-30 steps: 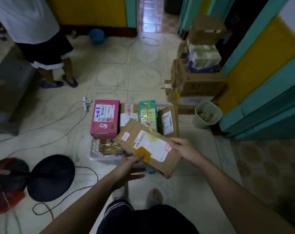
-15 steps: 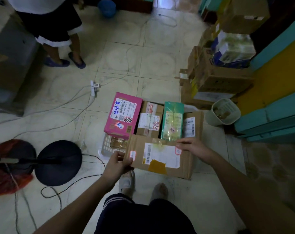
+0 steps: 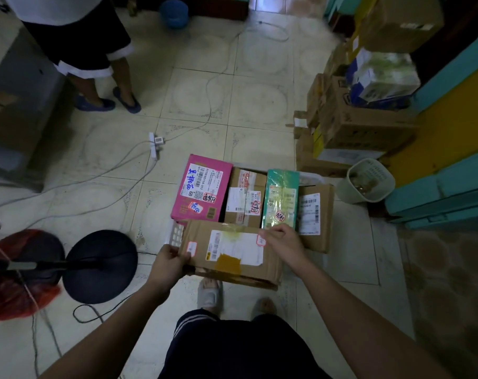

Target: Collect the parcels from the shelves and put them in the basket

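Observation:
A brown cardboard parcel (image 3: 232,253) with a white label lies flat across the near end of the white basket (image 3: 176,233) on the floor. My left hand (image 3: 169,262) grips its left end. My right hand (image 3: 283,242) holds its far right corner. Behind it in the basket stand a pink parcel (image 3: 202,187), a brown taped parcel (image 3: 246,195), a green packet (image 3: 281,198) and a brown box (image 3: 314,214) at the right. The basket is mostly hidden under them.
A fan's black round base (image 3: 101,265) and a red bag (image 3: 19,283) lie at the left, with cables and a power strip (image 3: 153,144) across the tiles. Another person (image 3: 95,58) stands far left. Stacked cartons (image 3: 363,116) and a small bin (image 3: 369,180) are at the right.
The brown parcel has gone from tilted above the basket to level and lower at its near end. My left hand moved from under it to its left end.

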